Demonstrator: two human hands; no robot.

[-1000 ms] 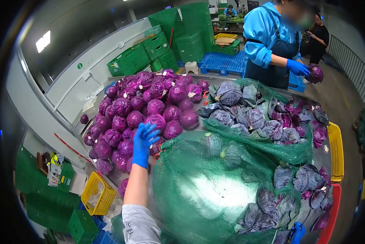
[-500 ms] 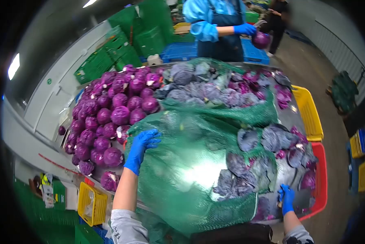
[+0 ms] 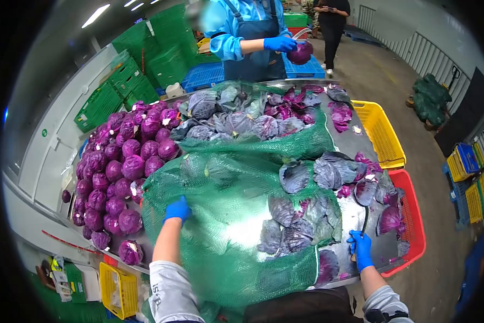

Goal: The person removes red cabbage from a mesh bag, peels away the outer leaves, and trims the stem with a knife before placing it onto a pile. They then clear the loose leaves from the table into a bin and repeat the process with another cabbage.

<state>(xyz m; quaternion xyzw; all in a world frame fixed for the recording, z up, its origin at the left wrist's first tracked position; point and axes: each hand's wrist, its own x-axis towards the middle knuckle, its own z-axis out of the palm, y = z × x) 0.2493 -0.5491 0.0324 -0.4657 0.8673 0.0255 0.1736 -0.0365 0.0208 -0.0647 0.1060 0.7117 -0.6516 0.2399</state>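
Observation:
My left hand (image 3: 177, 210), in a blue glove, is closed with its fingers curled down into the green mesh bag (image 3: 209, 185). The mesh spreads over the metal table in front of me. Lower right, my gloved right hand (image 3: 361, 250) is wrapped round a knife (image 3: 365, 219), whose dark, narrow blade points away from me. Beside that hand lie loose outer leaves and purple-grey cabbages (image 3: 297, 237), partly on the mesh. Left of my left hand is a large pile of trimmed red cabbages (image 3: 133, 167).
Untrimmed cabbages (image 3: 236, 123) lie along the far side. A yellow crate (image 3: 381, 134) and a red crate (image 3: 411, 223) adjoin the table's right edge. Across the table, a person in a blue apron (image 3: 252, 54) holds a red cabbage (image 3: 300, 52) and a curved blade.
My left hand has gone from open fingers above the mesh to curled fingers in it. The view has swung right. The knife blade in my right hand shows more plainly.

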